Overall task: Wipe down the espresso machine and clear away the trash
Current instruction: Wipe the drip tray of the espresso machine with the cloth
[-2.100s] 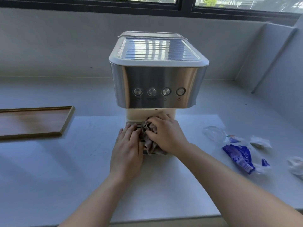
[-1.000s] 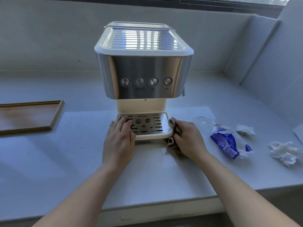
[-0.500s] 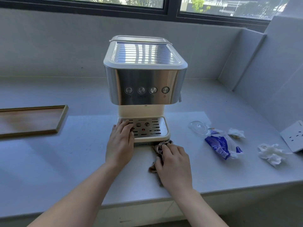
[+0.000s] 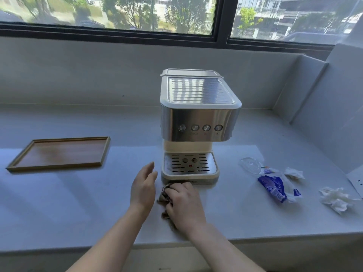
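A steel and cream espresso machine (image 4: 198, 118) stands on the white counter, its drip tray (image 4: 189, 165) facing me. My right hand (image 4: 181, 207) grips a crumpled brown cloth (image 4: 164, 194) on the counter just in front of the machine's base. My left hand (image 4: 144, 185) hovers open, left of the drip tray, touching nothing. Trash lies to the right: a clear plastic lid (image 4: 249, 163), a blue wrapper (image 4: 274, 186), a small crumpled tissue (image 4: 294, 172) and a larger crumpled tissue (image 4: 336, 199).
A wooden tray (image 4: 59, 154) lies on the counter at the left. A white wall outlet (image 4: 356, 182) shows at the right edge. Walls close the counter at the back and right, with a window above. The counter's front edge (image 4: 59, 250) runs below my arms.
My left hand has lifted off the drip tray and moved left. My right hand with the cloth slid left along the machine's front base. The view has pulled back.
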Demonstrator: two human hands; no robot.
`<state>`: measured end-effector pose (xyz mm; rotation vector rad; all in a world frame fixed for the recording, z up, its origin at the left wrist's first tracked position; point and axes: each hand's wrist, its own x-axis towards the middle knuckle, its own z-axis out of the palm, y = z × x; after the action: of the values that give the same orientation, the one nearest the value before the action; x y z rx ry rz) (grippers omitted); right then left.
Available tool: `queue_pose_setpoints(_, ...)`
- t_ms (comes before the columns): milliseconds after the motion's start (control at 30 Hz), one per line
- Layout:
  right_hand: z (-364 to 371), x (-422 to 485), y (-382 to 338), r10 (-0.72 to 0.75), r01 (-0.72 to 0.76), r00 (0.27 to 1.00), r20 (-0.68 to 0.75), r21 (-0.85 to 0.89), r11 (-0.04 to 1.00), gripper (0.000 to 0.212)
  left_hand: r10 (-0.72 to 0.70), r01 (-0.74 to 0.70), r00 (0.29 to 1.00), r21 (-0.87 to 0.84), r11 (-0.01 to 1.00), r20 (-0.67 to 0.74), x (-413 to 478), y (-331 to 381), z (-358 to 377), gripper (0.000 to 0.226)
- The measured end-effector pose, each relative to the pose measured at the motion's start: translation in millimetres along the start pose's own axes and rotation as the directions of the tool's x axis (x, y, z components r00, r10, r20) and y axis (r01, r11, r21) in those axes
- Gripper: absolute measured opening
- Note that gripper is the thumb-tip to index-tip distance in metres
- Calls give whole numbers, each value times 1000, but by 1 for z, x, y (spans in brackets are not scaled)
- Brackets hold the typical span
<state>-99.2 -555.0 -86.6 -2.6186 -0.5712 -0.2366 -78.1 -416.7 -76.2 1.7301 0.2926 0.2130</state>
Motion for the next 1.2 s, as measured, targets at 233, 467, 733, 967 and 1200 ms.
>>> queue_pose_setpoints(233,-48,20,36,194,-129,965,-177,326,937,31,219,-279,957,416,866,188,7,-11,1,45)
queue_pose_setpoints(467,-80,65,108,289,-290,957,-19,-91,953,17,306,-416,908,533,737,285,6,-28,17,50)
queue_pose_setpoints(733,-71,22,98,191,-199,978,-82,-103,975,13,293,-404,913,541,738,282,7,-32,17,51)
queue_pose_setpoints(967,-73,-1,56,139,-143,990,33,189,971,41,165,-322,923,461,827,348,2,-14,9,56)
queue_pose_setpoints(1200,-68,-9,35,-59,18,981,182,219,976,39,165,-245,913,178,953,374,-58,3,-5,83)
